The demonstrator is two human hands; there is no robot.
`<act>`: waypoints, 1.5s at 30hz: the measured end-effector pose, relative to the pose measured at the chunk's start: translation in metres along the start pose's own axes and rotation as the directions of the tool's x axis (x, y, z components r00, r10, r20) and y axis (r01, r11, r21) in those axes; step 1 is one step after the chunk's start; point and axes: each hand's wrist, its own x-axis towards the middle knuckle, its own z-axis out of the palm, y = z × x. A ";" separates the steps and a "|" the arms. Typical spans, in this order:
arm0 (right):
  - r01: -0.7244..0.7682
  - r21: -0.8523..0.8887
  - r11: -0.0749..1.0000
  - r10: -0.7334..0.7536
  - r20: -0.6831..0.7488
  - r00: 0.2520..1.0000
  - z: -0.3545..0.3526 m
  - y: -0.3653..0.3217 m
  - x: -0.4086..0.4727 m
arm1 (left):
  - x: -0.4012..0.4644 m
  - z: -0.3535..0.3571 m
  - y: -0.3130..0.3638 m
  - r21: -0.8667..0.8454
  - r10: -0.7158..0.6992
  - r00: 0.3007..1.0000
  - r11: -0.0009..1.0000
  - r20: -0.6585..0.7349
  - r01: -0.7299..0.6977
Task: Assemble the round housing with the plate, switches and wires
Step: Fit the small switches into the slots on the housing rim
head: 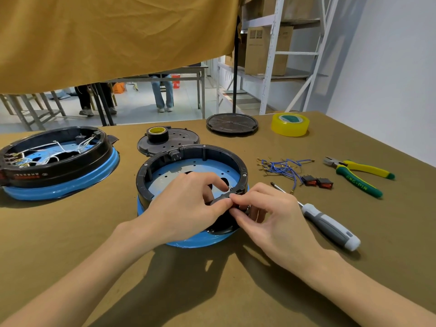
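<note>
Head view: a round black housing [192, 182] with a blue base sits mid-tabletop [70, 232]. Left hand [188, 204] curls over its near rim, thumb and fingers clasping the wall. Right hand [271, 215] pinches a small red switch [237, 206] against the rim's outer side. Right of the housing lie blue wires [283, 167], two more switches [317, 181], a screwdriver [328, 224] and pliers [358, 174]. A second, wired housing [56, 161] rests far left.
</note>
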 end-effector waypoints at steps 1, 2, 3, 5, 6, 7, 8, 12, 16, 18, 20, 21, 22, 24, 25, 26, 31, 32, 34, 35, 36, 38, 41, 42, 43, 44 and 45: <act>0.005 -0.013 1.000 -0.005 0.003 1.000 -0.001 0.000 0.000 | 0.000 0.000 0.000 -0.003 -0.009 1.000 1.000 0.004 0.009; 0.010 -0.026 1.000 -0.010 0.011 1.000 -0.001 0.000 0.000 | 0.000 0.000 0.000 -0.006 -0.017 1.000 1.000 0.005 0.017; 0.006 -0.032 0.999 -0.005 0.023 1.000 0.000 0.000 -0.001 | 0.000 0.000 0.001 -0.008 -0.025 1.000 1.000 0.003 0.025; -0.049 -0.007 0.999 0.049 0.046 0.998 0.002 0.002 -0.001 | 0.000 0.001 0.001 -0.010 -0.038 0.999 0.999 -0.003 0.038; -0.086 0.017 0.996 0.085 0.048 0.995 0.003 0.003 -0.001 | 0.000 0.001 0.001 -0.007 -0.044 0.999 0.999 -0.004 0.044; -0.116 0.038 0.993 0.114 0.046 0.992 0.004 0.005 0.000 | 0.000 0.001 0.001 -0.003 -0.047 0.999 0.999 -0.003 0.047; -0.134 0.057 0.989 0.132 0.047 0.990 0.004 0.006 0.001 | 0.000 0.001 0.001 0.001 -0.047 0.999 0.999 -0.003 0.047; -0.208 0.165 0.964 0.189 0.126 0.974 0.001 0.011 0.007 | 0.000 0.001 0.001 0.006 -0.044 0.999 0.999 0.005 0.044; -0.332 0.306 0.893 0.253 0.268 0.929 -0.007 0.021 0.018 | 0.001 0.000 0.001 0.005 -0.047 0.999 0.999 0.020 0.047; -0.339 0.325 0.883 0.251 0.284 0.925 -0.008 0.025 0.021 | 0.001 0.001 0.001 0.001 -0.049 0.999 0.999 0.007 0.049; -0.321 0.304 0.897 0.248 0.256 0.934 -0.004 0.026 0.022 | 0.001 0.003 0.001 0.011 -0.046 0.999 0.999 -0.018 0.046; -0.314 0.289 0.904 0.249 0.239 0.938 -0.002 0.026 0.022 | 0.000 0.003 0.002 0.017 -0.045 0.999 0.999 -0.031 0.045; -0.313 0.280 0.908 0.253 0.228 0.940 0.000 0.026 0.022 | 0.000 0.004 0.002 0.020 -0.045 0.998 0.999 -0.041 0.046; -0.316 0.282 0.906 0.259 0.223 0.940 0.001 0.027 0.022 | -0.001 0.004 0.002 0.022 -0.044 0.998 0.999 -0.053 0.045; -0.319 0.292 0.902 0.256 0.235 0.938 0.000 0.027 0.022 | -0.001 0.005 0.002 0.024 -0.042 0.997 0.999 -0.059 0.043; -0.327 0.310 0.893 0.253 0.255 0.933 -0.001 0.028 0.022 | -0.002 0.005 0.002 0.024 -0.037 0.997 0.999 -0.066 0.039; -0.322 0.289 0.901 0.261 0.232 0.937 -0.001 0.027 0.023 | -0.001 0.007 -0.001 0.048 -0.015 0.997 0.999 -0.082 0.019; -0.316 0.283 0.905 0.264 0.208 0.942 0.001 0.027 0.022 | 0.000 0.007 -0.002 0.051 -0.014 0.997 0.999 -0.078 0.018; -0.298 0.271 0.915 0.264 0.155 0.952 0.005 0.025 0.019 | 0.002 0.007 -0.002 0.049 -0.015 0.997 0.999 -0.072 0.019; -0.293 0.260 0.920 0.263 0.145 0.954 0.006 0.024 0.017 | 0.001 0.006 -0.002 0.050 -0.012 0.997 0.999 -0.071 0.015; -0.296 0.257 0.920 0.263 0.156 0.952 0.006 0.023 0.017 | 0.000 0.006 -0.002 0.056 -0.002 0.997 0.998 -0.075 0.006; -0.302 0.285 0.910 0.245 0.220 0.944 0.000 0.023 0.020 | -0.003 0.008 -0.001 0.078 0.027 0.994 0.997 -0.102 -0.019; -0.291 0.261 0.920 0.272 0.109 0.956 -0.019 0.030 0.031 | -0.008 0.011 -0.002 0.109 0.056 0.988 0.993 -0.147 -0.040; -0.304 0.180 0.936 0.308 0.004 0.951 -0.026 0.037 0.034 | -0.008 0.012 -0.002 0.120 0.062 0.986 0.992 -0.153 -0.043; -0.336 0.056 0.940 0.340 -0.096 0.935 -0.033 0.044 0.038 | -0.009 0.012 -0.002 0.135 0.068 0.986 0.990 -0.155 -0.047; -0.399 -0.085 0.913 0.383 -0.154 0.911 -0.041 0.053 0.041 | -0.009 0.012 -0.002 0.153 0.078 0.985 0.987 -0.157 -0.053; -0.478 -0.223 0.850 0.451 -0.161 0.878 -0.049 0.064 0.043 | -0.009 0.012 -0.001 0.169 0.091 0.983 0.984 -0.159 -0.064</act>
